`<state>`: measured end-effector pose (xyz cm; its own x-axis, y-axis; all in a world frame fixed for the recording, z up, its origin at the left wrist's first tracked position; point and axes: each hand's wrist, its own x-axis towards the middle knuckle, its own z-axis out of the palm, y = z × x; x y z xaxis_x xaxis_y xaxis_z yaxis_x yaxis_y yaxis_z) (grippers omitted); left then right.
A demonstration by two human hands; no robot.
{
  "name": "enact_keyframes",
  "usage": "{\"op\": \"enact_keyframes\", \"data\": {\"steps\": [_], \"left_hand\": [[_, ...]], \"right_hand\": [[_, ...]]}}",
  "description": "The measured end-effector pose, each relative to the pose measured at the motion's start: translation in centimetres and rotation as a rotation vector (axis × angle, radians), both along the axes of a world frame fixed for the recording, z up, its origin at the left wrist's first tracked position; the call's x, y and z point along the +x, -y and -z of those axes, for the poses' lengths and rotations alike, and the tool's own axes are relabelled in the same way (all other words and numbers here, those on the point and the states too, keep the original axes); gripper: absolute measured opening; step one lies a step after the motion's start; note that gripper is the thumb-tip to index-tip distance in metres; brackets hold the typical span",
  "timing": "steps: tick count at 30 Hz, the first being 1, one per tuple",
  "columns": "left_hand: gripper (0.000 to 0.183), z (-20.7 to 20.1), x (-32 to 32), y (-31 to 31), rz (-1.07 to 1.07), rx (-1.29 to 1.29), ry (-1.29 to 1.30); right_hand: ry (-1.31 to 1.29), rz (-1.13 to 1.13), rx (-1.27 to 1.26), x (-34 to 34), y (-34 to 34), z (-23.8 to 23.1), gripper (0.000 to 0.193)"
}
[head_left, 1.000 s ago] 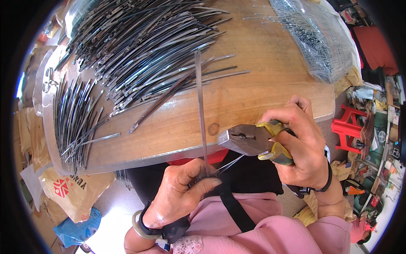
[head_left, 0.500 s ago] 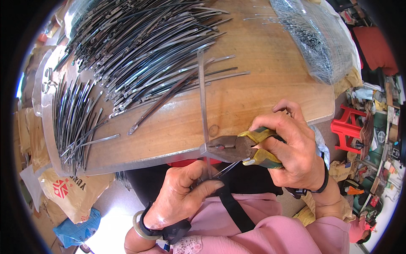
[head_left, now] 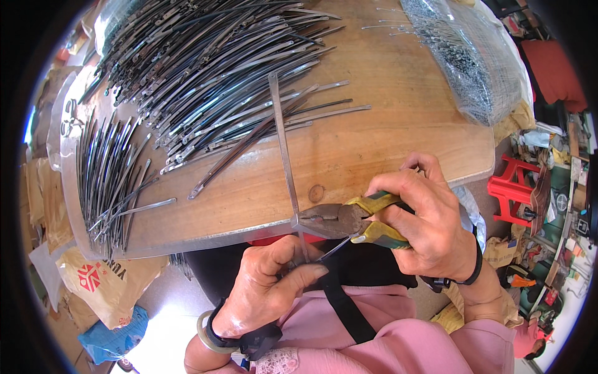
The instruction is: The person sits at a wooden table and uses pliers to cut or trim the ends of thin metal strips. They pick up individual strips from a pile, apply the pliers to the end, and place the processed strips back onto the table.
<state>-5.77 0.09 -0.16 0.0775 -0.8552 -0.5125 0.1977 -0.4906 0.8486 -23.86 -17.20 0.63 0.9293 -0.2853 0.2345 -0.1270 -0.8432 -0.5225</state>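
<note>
My left hand (head_left: 274, 268) is closed, thumb pressed against the fingers, around the lower end of a long flat metal strip (head_left: 284, 143). The strip rises past the table edge, tilted left, with a small hole at its top. My right hand (head_left: 430, 221) grips yellow-and-green-handled pliers (head_left: 341, 219). Their rusty jaws point left, and the tips meet the strip just above my left hand, at a small metal band. A thin dark rod (head_left: 334, 249) slants from my left thumb toward the pliers' handles; its lower end is hidden in the hand.
On the wooden table (head_left: 386, 131) a large heap of metal strips (head_left: 212, 62) lies far left, with a smaller pile (head_left: 112, 181) nearer. A clear plastic bag of thin wires (head_left: 470, 68) rests far right. A red stool (head_left: 512, 190) stands right, a printed sack (head_left: 109, 283) lower left.
The strip's upper end has swung left, so it leans more. The pliers and my right hand have shifted slightly left, with the handles a little closer together. My left hand stays nearly in place.
</note>
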Motion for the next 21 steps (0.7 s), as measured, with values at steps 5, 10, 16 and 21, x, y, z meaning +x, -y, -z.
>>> {"op": "enact_keyframes", "data": {"steps": [5, 10, 16, 21], "left_hand": [[0.008, 0.12, -0.08, -0.12, -0.017, -0.012, -0.017], [0.008, -0.18, 0.04, 0.09, -0.026, 0.067, -0.096], [0.013, -0.60, 0.34, 0.03, -0.059, 0.117, -0.186], [0.015, -0.52, 0.24, 0.29, -0.074, 0.112, -0.211]], "right_hand": [[0.022, 0.016, 0.005, 0.00, -0.12, 0.00, 0.028], [0.051, 0.012, -0.003, 0.06, -0.04, -0.06, 0.025], [0.040, 0.027, -0.029, 0.24, -0.05, -0.56, 0.018], [0.038, 0.039, -0.025, 0.27, -0.03, -0.66, 0.016]]}}
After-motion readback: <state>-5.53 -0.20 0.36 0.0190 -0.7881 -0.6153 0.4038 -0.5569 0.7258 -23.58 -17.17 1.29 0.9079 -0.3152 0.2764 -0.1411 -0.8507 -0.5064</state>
